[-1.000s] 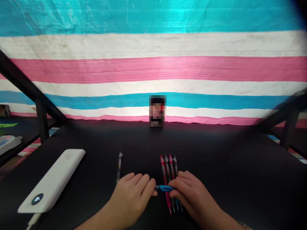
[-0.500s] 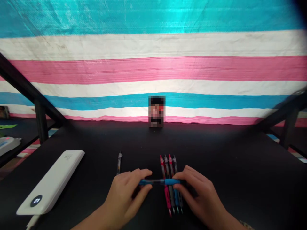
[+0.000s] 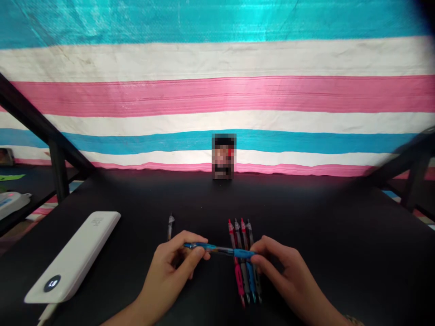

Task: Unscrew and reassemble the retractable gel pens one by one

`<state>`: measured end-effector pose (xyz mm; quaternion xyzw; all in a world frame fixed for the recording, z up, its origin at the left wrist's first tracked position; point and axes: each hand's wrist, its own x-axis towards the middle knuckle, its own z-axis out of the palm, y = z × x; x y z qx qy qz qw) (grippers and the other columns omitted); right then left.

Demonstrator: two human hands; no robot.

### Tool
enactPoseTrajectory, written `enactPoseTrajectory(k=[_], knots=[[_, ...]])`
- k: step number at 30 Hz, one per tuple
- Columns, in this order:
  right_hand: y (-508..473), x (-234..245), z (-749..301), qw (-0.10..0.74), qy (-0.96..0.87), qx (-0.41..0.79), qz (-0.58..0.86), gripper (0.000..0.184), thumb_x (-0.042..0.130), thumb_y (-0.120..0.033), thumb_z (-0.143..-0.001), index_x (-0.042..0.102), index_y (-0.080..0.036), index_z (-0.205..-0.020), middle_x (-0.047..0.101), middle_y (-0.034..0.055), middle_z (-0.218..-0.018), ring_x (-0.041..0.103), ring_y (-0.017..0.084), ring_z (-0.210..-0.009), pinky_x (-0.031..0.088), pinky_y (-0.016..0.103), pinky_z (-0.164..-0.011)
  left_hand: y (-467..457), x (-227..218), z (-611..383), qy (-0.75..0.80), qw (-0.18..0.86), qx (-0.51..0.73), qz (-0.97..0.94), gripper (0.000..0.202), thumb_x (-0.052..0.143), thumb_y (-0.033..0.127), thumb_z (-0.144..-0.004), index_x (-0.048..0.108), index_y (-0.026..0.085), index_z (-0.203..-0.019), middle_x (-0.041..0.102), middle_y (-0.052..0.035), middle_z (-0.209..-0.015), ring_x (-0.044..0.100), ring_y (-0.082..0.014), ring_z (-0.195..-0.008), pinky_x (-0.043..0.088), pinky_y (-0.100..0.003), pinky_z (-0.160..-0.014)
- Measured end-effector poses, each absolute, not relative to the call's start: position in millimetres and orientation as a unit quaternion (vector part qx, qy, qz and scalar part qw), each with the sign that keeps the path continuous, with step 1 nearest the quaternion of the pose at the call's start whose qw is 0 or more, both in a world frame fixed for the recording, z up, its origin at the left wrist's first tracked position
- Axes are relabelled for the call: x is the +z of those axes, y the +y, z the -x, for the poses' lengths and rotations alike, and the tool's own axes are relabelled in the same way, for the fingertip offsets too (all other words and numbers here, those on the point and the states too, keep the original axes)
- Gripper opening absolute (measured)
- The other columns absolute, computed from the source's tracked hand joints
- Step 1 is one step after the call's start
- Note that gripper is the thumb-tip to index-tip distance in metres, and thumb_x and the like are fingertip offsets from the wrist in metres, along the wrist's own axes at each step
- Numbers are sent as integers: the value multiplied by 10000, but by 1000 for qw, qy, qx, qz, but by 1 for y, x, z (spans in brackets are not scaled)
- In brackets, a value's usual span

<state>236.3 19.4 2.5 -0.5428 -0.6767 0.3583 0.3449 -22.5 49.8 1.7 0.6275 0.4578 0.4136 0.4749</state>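
Between my two hands a blue pen (image 3: 220,250) lies crosswise just above the table. My left hand (image 3: 176,262) pinches its clip end between thumb and fingers. At the other end, my right hand (image 3: 282,267) closes thumb and forefinger on the blue grip. Behind and beneath this pen, a row of several pens (image 3: 242,271) with pink, grey, blue and dark grips lies side by side, pointing away from me. Another pen (image 3: 170,226) with a clear clip lies beyond my left hand, its lower part hidden by that hand.
A white power bank (image 3: 76,253) with a lit display and a cable lies at the left on the black table (image 3: 326,217). A small pixelated upright object (image 3: 223,156) stands at the back, before a striped sheet (image 3: 306,95). Dark frame bars (image 3: 57,167) flank the table.
My left hand's thumb and fingers have closed on the blue pen's clip end. That end has risen slightly, so the pen now slants and more of it shows.
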Motion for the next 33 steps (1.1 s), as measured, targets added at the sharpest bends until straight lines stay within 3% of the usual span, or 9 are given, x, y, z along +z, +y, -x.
enactPoseTrajectory(k=[5, 8, 12, 18, 23, 28, 33], knots=[[18, 7, -235, 361, -652, 365, 558, 112, 644, -307, -901, 671, -216, -841, 618, -18, -698, 559, 160, -603, 463, 255, -568, 49, -5, 21, 462, 505, 420, -596, 187, 641, 362, -947, 738, 203, -963, 750, -24, -723, 528, -90, -450, 427, -197, -448], [17, 11, -235, 347, -643, 414, 543, 239, 567, -404, -967, 672, -211, -875, 629, -10, -710, 546, 156, -603, 441, 254, -562, 48, -6, 22, 450, 517, 429, -588, 183, 641, 360, -953, 732, 204, -979, 757, -26, -730, 540, -85, -459, 426, -193, -461], [17, 11, -235, 336, -627, 463, 530, 511, 416, -495, -1043, 571, -192, -662, 549, -12, -633, 492, 138, -586, 399, 249, -556, 48, -5, 23, 435, 526, 434, -588, 169, 648, 347, -952, 735, 203, -972, 755, -25, -727, 543, -83, -464, 431, -191, -468], [18, 12, -235, 354, -601, 480, 532, 292, 577, -482, -975, 637, -205, -902, 551, -17, -763, 507, 150, -668, 422, 254, -609, 47, -4, 22, 436, 527, 449, -574, 140, 661, 331, -947, 732, 216, -985, 760, -16, -736, 555, -75, -468, 434, -177, -472], [18, 14, -235, 338, -597, 499, 530, 494, 457, -544, -1017, 545, -192, -681, 468, -31, -641, 428, 136, -599, 350, 257, -563, 46, -5, 21, 415, 533, 450, -585, 138, 650, 316, -956, 736, 213, -988, 761, -22, -742, 561, -74, -474, 442, -177, -484], [19, 14, -235, 356, -564, 532, 521, 379, 602, -567, -941, 601, -199, -852, 528, -19, -745, 471, 148, -666, 386, 255, -604, 47, -5, 22, 429, 532, 457, -569, 149, 664, 328, -943, 736, 202, -979, 753, -23, -729, 566, -82, -467, 459, -189, -487], [20, 12, -234, 324, -573, 538, 526, 518, 483, -591, -998, 549, -189, -679, 482, -26, -643, 413, 134, -600, 331, 263, -572, 46, -5, 22, 432, 541, 452, -562, 135, 667, 325, -939, 739, 215, -969, 754, -15, -730, 570, -81, -473, 472, -186, -505]])
